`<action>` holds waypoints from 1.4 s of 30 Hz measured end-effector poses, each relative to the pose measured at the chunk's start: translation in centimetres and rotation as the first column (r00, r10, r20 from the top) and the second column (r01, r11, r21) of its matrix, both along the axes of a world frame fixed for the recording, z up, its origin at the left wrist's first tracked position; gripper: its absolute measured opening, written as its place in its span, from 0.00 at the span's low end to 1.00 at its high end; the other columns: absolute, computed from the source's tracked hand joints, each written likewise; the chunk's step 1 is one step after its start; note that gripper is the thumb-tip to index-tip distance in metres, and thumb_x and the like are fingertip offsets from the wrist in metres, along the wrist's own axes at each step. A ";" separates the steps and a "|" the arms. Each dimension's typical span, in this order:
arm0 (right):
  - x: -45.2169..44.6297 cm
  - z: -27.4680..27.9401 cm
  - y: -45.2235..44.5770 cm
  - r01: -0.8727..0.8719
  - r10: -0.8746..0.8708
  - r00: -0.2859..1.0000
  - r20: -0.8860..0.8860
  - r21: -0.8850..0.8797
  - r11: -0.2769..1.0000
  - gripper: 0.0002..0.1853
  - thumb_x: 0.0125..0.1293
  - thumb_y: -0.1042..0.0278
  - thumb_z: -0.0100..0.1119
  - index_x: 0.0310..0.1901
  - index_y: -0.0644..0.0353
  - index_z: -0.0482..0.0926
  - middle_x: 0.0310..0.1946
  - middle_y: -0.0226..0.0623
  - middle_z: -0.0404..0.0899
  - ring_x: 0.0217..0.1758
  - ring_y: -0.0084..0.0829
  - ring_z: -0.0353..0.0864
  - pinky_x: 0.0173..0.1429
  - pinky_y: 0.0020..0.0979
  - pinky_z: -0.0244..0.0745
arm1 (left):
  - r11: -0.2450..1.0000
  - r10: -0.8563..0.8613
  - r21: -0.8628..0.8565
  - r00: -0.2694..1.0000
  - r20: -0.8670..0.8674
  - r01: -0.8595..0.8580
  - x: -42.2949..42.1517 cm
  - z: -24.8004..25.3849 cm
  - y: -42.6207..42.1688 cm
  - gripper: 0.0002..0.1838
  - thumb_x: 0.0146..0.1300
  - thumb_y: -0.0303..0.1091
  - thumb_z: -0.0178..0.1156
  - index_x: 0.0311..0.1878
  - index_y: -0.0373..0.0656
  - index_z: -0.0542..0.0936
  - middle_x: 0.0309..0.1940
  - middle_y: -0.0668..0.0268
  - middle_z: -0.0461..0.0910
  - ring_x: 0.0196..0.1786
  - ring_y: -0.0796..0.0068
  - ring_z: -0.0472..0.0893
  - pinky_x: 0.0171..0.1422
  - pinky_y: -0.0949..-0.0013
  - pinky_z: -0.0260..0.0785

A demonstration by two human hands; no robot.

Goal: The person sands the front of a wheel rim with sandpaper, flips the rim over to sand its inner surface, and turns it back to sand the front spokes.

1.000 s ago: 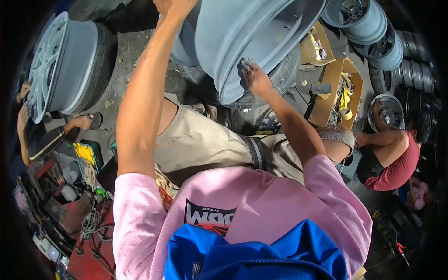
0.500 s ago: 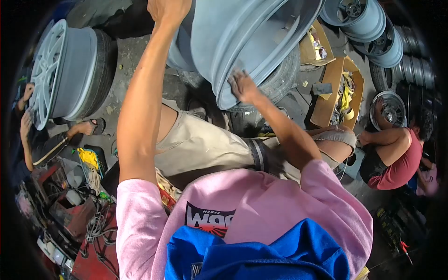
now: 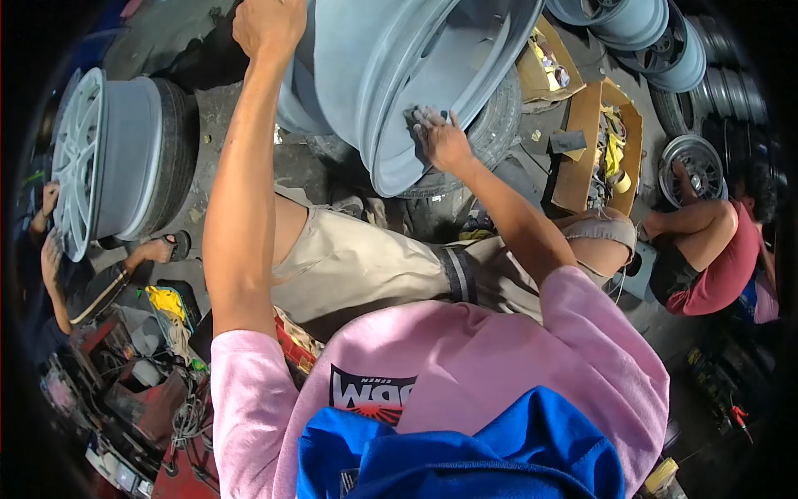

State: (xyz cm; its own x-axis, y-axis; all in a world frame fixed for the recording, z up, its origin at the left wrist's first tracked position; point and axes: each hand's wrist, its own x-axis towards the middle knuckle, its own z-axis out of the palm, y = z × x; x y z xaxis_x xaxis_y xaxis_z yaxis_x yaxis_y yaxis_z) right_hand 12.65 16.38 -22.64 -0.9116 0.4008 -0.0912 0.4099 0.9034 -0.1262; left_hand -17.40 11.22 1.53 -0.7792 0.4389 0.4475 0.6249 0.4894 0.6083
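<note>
A large grey-coated wheel rim stands tilted in front of me, above a tyre on the floor. My left hand is closed at the rim's upper left edge; its fingertips are partly hidden at the top of the frame. Under the fingers of my right hand is a small dark piece of sandpaper, held against the inner surface near the rim's lower lip. Grey dust coats those fingers.
Cardboard boxes with odds and ends stand at right, a dark flat sheet beside them. Grey rims are stacked behind. One person crouches at right; another's hands touch a wheel at left. Cables lie lower left.
My right hand has shifted slightly right and its fingers now show more clearly against the rim. My left hand and the rim appear a little further left and up.
</note>
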 end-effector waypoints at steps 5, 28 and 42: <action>-0.4 0.3 -4.7 0.115 -0.158 0.985 -0.076 -0.401 0.909 0.26 0.80 0.58 0.36 0.74 0.54 0.67 0.76 0.36 0.65 0.81 0.41 0.57 0.81 0.55 0.48 | 0.999 -0.022 0.042 1.000 -0.016 0.023 -0.7 -0.2 -0.2 0.22 0.74 0.52 0.51 0.40 0.39 0.80 0.37 0.44 0.83 0.45 0.36 0.81 0.48 0.44 0.71; -0.5 -1.2 -2.3 -0.050 -0.072 0.964 -0.256 -0.439 0.897 0.26 0.78 0.53 0.40 0.70 0.55 0.71 0.70 0.46 0.71 0.73 0.43 0.71 0.80 0.57 0.51 | 1.000 0.009 0.000 0.997 -0.076 -0.009 -1.3 -1.1 0.0 0.25 0.74 0.53 0.49 0.38 0.38 0.79 0.38 0.43 0.82 0.46 0.37 0.80 0.48 0.45 0.69; 11.5 9.1 10.1 0.473 -0.666 0.743 -0.061 -0.657 0.587 0.30 0.78 0.44 0.41 0.46 0.64 0.84 0.25 0.53 0.81 0.31 0.40 0.84 0.42 0.45 0.78 | 0.997 -0.058 -0.051 0.997 0.052 0.061 -3.7 -1.1 -0.2 0.35 0.68 0.66 0.54 0.57 0.41 0.84 0.52 0.46 0.85 0.59 0.46 0.82 0.65 0.56 0.69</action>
State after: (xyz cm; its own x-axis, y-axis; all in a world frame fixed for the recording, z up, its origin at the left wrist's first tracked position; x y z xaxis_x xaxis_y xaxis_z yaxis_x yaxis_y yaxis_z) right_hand 24.10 26.46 -13.59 -0.5313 0.8007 -0.2767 0.6722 0.1997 -0.7130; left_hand -21.13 11.06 0.45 -0.7720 0.5069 0.3835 0.6232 0.4847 0.6138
